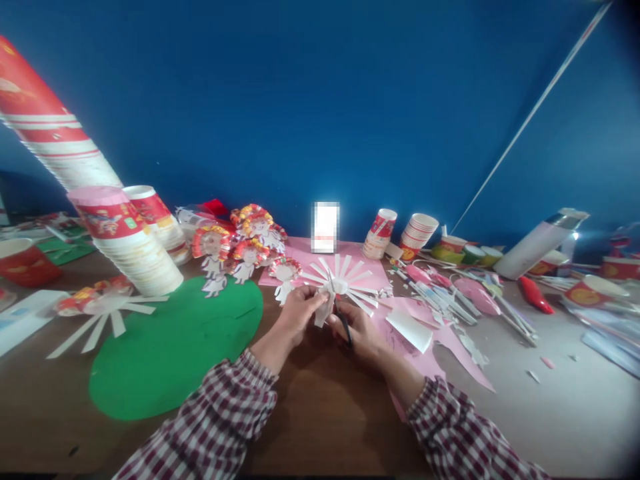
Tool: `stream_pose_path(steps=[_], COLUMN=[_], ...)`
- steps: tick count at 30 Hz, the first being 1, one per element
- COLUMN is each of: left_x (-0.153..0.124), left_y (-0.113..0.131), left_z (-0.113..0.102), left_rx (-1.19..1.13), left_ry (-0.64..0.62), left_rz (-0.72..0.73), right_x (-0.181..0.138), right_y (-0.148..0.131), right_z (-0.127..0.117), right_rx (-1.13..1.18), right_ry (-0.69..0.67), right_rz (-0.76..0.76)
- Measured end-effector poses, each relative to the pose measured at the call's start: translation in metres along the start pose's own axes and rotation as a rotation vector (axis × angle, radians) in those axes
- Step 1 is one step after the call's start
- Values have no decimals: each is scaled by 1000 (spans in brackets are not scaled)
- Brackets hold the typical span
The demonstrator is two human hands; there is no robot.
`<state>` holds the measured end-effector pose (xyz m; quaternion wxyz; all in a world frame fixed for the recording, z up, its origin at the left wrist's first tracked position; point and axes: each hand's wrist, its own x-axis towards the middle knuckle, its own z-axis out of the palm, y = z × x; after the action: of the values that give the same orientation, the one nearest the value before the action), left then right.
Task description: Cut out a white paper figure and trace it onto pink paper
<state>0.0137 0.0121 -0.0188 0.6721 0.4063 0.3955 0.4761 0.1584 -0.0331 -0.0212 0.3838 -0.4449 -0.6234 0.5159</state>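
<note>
My left hand [299,312] is closed on a small piece of white paper [324,311] above the middle of the table. Black-handled scissors [343,327] are gripped in my right hand [357,332], their blades pointing up and away beside that paper. Whether the blades touch it I cannot tell. Just beyond my hands lies a paper cup cut into spread strips [357,277], on pink paper [295,252]. Several paper lion figures [211,250] with red and yellow manes stand to the left of it.
A green sheet [185,360] covers the left of the table. Tall stacked paper cups [135,247] stand behind it, near another strip-cut cup [117,319]. Shorter cup stacks [419,235] are at the back right. Paper scraps, sticks and a white bottle [537,247] crowd the right side.
</note>
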Motion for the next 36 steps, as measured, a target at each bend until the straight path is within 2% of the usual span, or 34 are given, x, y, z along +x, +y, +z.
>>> stream_pose_path(steps=[9, 20, 29, 36], left_x=[1, 1, 1, -4], left_y=[-4, -1, -3, 0], left_z=[2, -1, 0, 5], left_rx=[-20, 28, 37, -15], left_ry=[-3, 29, 24, 62], left_rz=[10, 35, 36, -34], right_x=[2, -1, -1, 1], right_y=[4, -4, -2, 1], right_z=[2, 2, 2, 5], right_rx=[-9, 9, -80, -25], right_ry=[46, 27, 57, 71], right_rz=[23, 19, 15, 12])
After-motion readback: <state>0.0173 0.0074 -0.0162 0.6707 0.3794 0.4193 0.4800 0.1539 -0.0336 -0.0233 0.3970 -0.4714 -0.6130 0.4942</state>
